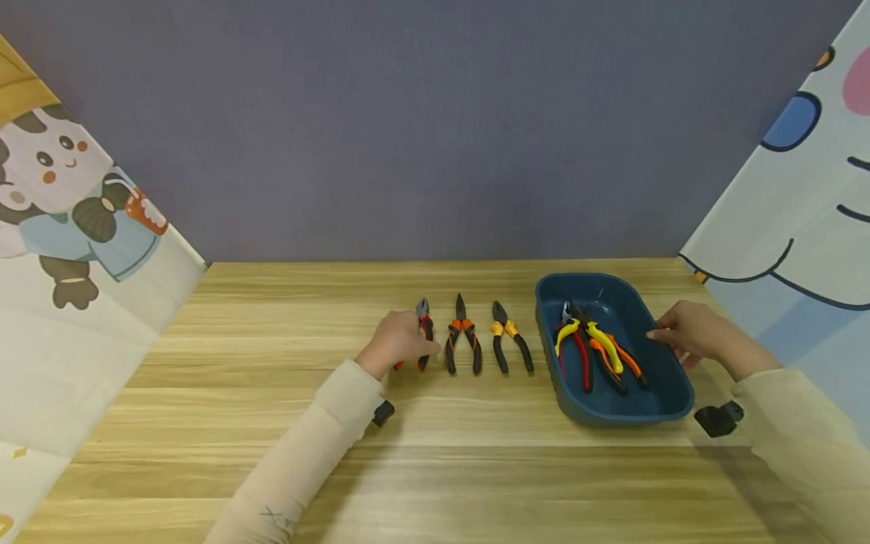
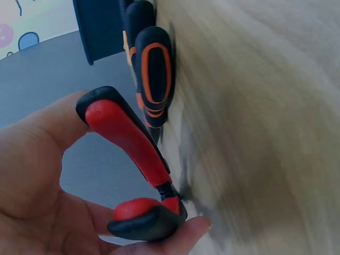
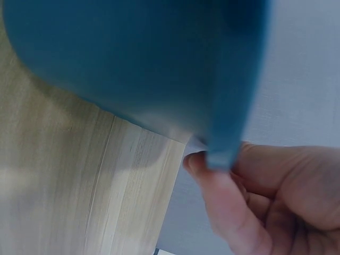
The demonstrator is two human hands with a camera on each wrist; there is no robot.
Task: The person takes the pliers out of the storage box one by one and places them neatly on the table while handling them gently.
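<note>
My left hand (image 1: 402,337) grips a pair of red-and-black combination pliers (image 1: 427,329) at the left end of a row. In the left wrist view the thumb lies on one spread handle of these pliers (image 2: 130,135) and the fingers are at the other. To their right on the table lie orange-and-black long-nose pliers (image 1: 461,325) and yellow-and-black pliers (image 1: 504,328). My right hand (image 1: 703,336) pinches the right rim of a blue plastic bin (image 1: 632,418), thumb inside and fingers outside. Several pliers lie heaped in the bin, among them yellow-handled pliers (image 1: 609,349) and red-handled pliers (image 1: 583,364).
The wood-grain table (image 1: 435,476) extends in front of and left of the row. A grey-purple wall panel (image 1: 435,151) stands behind it. Printed cartoon panels (image 1: 81,227) flank both sides. A small black device (image 1: 719,418) is at the right wrist.
</note>
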